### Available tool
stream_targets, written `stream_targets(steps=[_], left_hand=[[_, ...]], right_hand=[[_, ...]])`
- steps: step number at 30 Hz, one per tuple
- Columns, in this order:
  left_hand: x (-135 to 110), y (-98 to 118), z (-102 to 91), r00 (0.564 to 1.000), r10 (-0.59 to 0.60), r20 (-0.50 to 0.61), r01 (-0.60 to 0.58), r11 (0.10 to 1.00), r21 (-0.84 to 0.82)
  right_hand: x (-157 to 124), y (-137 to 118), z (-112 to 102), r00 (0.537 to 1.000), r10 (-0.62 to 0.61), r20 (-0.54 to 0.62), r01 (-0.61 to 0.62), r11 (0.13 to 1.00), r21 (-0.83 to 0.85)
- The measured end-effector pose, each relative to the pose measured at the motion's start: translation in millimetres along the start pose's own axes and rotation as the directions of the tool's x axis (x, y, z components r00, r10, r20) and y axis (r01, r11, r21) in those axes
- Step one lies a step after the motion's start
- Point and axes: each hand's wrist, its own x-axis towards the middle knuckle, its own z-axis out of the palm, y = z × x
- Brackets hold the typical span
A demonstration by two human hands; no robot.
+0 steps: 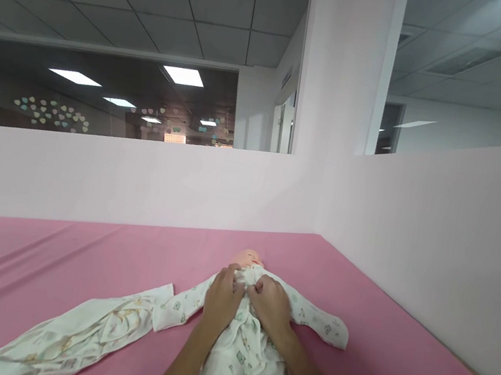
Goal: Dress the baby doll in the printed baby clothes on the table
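Observation:
A baby doll [250,257] lies on its back on the pink sheet [73,259], dressed in a white printed romper [245,354] with both sleeves spread out. My left hand [222,299] and my right hand [269,304] rest on the doll's chest just below its chin. Both hands have their fingers curled and pinched on the romper's front edges near the collar. The doll's lower body runs out of view at the bottom edge.
A second white printed garment [74,331] lies crumpled on the sheet to the left of the doll. Pale pink partition walls [438,246] close in the bed at the back and on the right. Glass windows sit above the back wall.

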Motion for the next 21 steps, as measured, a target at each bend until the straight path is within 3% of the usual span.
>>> stream_targets(steps=[5, 13, 16, 21], left_hand=[[0, 1, 0.7, 0.986, 0.151, 0.074, -0.157, 0.984, 0.085], [1, -4, 2.9, 0.965, 0.25, 0.077, -0.255, 0.964, 0.068], [0, -4, 2.9, 0.964, 0.263, 0.038, -0.264, 0.964, 0.032], [-2, -3, 1.4, 0.965, 0.261, -0.003, -0.261, 0.965, -0.031]], right_hand=[[-1, 8, 3, 1.0, 0.014, -0.002, -0.014, 0.997, 0.078], [-6, 9, -1, 0.997, -0.067, -0.048, 0.08, 0.931, 0.357], [-5, 12, 2, 0.994, -0.102, -0.024, 0.1, 0.855, 0.51], [6, 22, 13, 0.984, -0.118, 0.136, -0.023, 0.668, 0.744]])
